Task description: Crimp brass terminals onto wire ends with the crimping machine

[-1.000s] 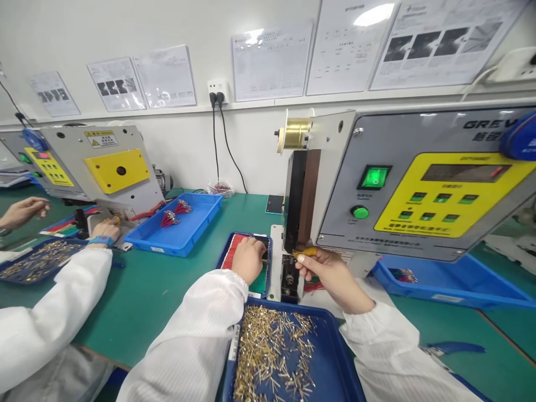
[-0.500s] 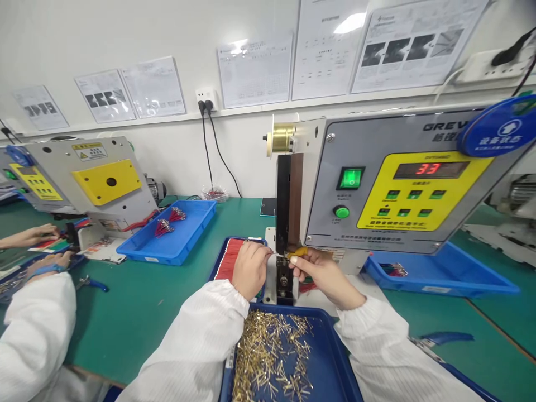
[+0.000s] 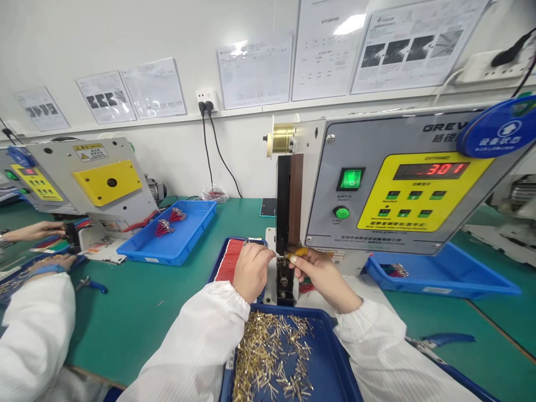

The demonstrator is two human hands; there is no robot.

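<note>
My left hand (image 3: 251, 272) pinches a thin wire (image 3: 278, 256) between finger and thumb, its tip reaching the die of the benchtop crimping machine (image 3: 288, 262). My right hand (image 3: 323, 277) grips a small yellow-handled tool (image 3: 298, 253) right beside that wire tip. Below my left hand, a dark blue tray (image 3: 221, 251) holds a bundle of red wires, partly hidden by the hand. Closer to me, between my forearms, a blue tray (image 3: 330, 349) is heaped with loose brass pins.
The machine's yellow panel (image 3: 419, 192) and a brass reel (image 3: 281, 139) rise above my hands. A blue tray (image 3: 167, 245) holds red wire bundles; another (image 3: 444, 282) sits to the right. At the left, a co-worker's hands (image 3: 37, 231) work at a second machine (image 3: 84, 178). Blue-handled pliers (image 3: 92, 285) lie on the green bench.
My hands have drawn slightly closer together at the die. The machine's display reading has changed. The co-worker's hands have shifted a little since the earlier frames.
</note>
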